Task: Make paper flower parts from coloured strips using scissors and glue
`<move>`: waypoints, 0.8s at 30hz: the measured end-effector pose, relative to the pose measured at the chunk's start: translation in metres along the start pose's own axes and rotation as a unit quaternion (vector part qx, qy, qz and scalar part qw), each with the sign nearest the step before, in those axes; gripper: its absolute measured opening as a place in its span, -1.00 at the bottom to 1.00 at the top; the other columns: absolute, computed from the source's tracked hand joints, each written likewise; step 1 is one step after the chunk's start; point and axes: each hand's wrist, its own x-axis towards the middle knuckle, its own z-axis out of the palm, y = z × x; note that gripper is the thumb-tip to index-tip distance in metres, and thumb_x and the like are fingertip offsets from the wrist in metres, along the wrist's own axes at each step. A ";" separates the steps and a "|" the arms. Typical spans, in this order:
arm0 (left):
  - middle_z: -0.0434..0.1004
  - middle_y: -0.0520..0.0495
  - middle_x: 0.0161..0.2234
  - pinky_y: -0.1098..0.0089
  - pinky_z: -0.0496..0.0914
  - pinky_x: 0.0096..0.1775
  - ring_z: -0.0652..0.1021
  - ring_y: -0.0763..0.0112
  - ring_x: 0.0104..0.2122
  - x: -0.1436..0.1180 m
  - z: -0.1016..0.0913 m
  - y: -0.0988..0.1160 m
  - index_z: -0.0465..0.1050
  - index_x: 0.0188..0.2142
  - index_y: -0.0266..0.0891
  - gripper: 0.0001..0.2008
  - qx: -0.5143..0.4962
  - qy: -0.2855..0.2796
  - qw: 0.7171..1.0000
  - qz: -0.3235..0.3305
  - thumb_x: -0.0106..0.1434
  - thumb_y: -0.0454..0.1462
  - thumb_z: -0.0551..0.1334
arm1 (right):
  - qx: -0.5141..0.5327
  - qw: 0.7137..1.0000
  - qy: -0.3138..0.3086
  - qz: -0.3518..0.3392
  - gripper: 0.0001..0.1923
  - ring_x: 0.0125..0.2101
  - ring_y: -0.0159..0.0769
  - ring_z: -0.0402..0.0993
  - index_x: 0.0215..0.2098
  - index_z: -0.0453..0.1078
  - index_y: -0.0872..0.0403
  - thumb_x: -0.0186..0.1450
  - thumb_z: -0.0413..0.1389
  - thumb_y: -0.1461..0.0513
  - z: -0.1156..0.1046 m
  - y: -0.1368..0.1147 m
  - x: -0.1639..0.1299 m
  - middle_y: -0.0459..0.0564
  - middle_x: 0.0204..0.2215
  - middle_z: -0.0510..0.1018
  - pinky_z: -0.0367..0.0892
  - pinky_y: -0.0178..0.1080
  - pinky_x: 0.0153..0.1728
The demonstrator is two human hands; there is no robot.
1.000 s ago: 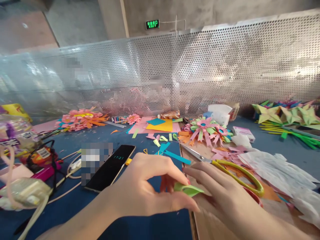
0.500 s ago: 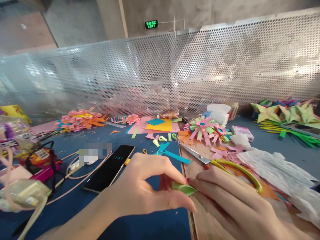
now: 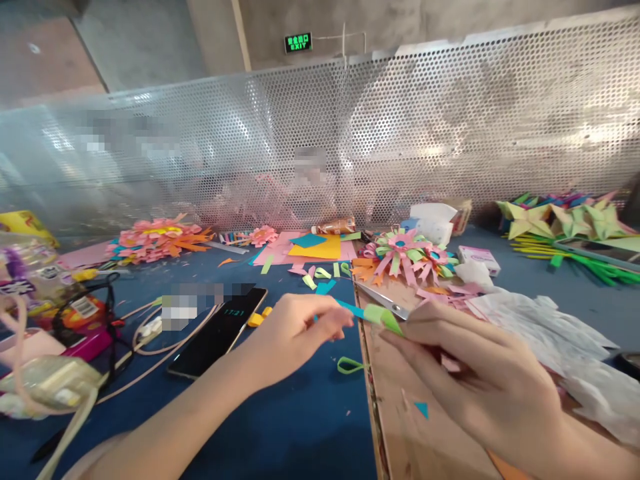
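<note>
My right hand (image 3: 480,373) pinches a light-green paper strip (image 3: 381,316), bent over in a curl, between thumb and fingers. To its left, my left hand (image 3: 305,333) is apart from that strip, fingers loosely bent, with nothing visible in them. A blue paper strip (image 3: 353,309) lies just beyond the left fingertips, partly covered. Below the hands, a green paper loop (image 3: 350,365) rests on the blue table surface by the board's edge. Scissors (image 3: 385,301) lie behind my right hand, which hides their handles. Small green loops (image 3: 323,273) sit farther back.
A phone (image 3: 220,333) and cables lie left of my left arm. Paper flowers (image 3: 403,250), coloured sheets (image 3: 325,248) and a tissue pack (image 3: 433,223) stand at the back, before a perforated metal screen (image 3: 280,147). Crumpled white plastic (image 3: 540,327) spreads on the right.
My left hand has drawn away from the green strip, and my right hand alone keeps it. Both hands are farther apart. The loop on the table and a blue scrap now show.
</note>
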 end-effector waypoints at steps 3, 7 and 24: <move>0.52 -0.03 -0.32 0.43 0.30 -0.27 0.48 0.36 -0.30 0.001 0.010 -0.002 0.49 -0.28 -0.19 -0.68 0.124 -0.073 0.988 0.060 0.18 -0.01 0.18 | -0.003 0.999 0.018 0.048 -0.82 -0.58 -0.45 0.30 -0.54 0.34 0.14 0.24 0.09 0.36 -0.004 0.005 0.004 -0.08 -0.59 0.37 0.22 -0.36 -0.56; 0.47 0.01 -0.31 0.42 0.29 -0.25 0.45 0.35 -0.25 0.001 0.022 -0.001 0.46 -0.28 -0.17 -0.75 0.191 -0.118 0.971 0.077 0.14 -0.07 0.24 | 0.000 0.995 0.031 0.091 -0.79 -0.59 -0.45 0.26 -0.56 0.34 0.14 0.25 0.09 0.33 -0.003 0.011 0.005 -0.10 -0.62 0.34 0.19 -0.34 -0.55; 0.51 0.01 -0.37 0.35 0.32 -0.18 0.42 0.44 -0.29 -0.007 0.012 0.024 0.44 -0.35 -0.25 -0.89 0.168 0.115 0.941 0.269 0.16 -0.46 0.22 | -0.122 0.983 0.102 -0.090 -0.84 -0.60 -0.46 0.26 -0.50 0.32 0.15 0.21 0.07 0.44 -0.008 0.007 0.001 -0.05 -0.58 0.38 0.19 -0.37 -0.60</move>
